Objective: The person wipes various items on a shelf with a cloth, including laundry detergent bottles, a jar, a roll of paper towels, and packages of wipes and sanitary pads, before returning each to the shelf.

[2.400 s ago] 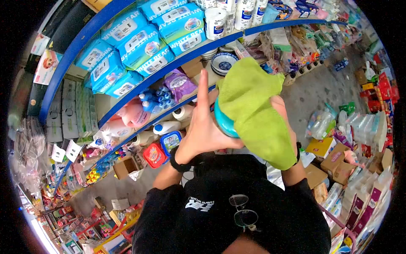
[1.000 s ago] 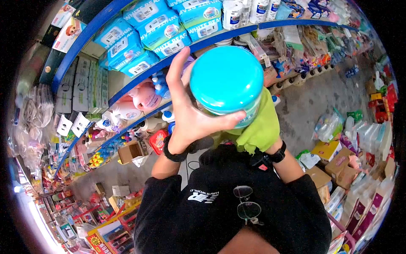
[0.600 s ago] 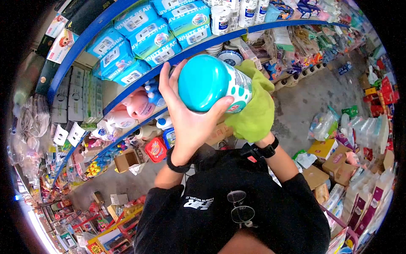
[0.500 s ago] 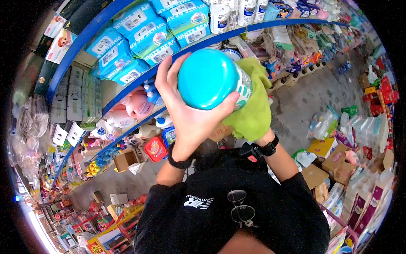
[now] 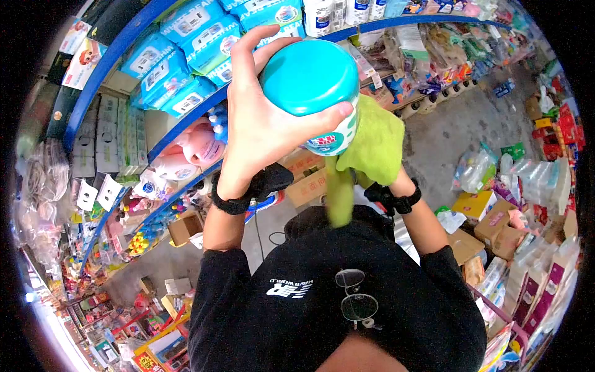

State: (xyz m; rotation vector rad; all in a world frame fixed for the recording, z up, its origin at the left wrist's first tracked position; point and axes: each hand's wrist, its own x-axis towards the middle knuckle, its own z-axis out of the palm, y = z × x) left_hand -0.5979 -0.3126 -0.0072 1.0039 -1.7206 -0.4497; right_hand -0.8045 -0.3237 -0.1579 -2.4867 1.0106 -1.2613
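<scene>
A canister with a turquoise lid (image 5: 310, 77) and a white and green printed side is held up at the upper middle. My left hand (image 5: 266, 118) wraps round it, thumb across the front edge and fingers over the far side. A lime green cloth (image 5: 375, 139) covers my right hand, beside the canister's right side. One end of the cloth hangs down below the canister. The fingers of my right hand are hidden under the cloth; only the wrist with a black band shows.
Blue wipes packs (image 5: 198, 31) and white canisters (image 5: 319, 15) stand on a blue-edged shelf (image 5: 204, 105). Pink bottles (image 5: 201, 146) are on the shelf below. Cardboard boxes (image 5: 496, 220) and plastic-wrapped goods lie on the floor at right. An open carton (image 5: 185, 229) sits at lower left.
The canister has tilted, so more of its printed side shows. My left hand has moved up a little. The cloth has shifted slightly right, and an end of it now dangles down.
</scene>
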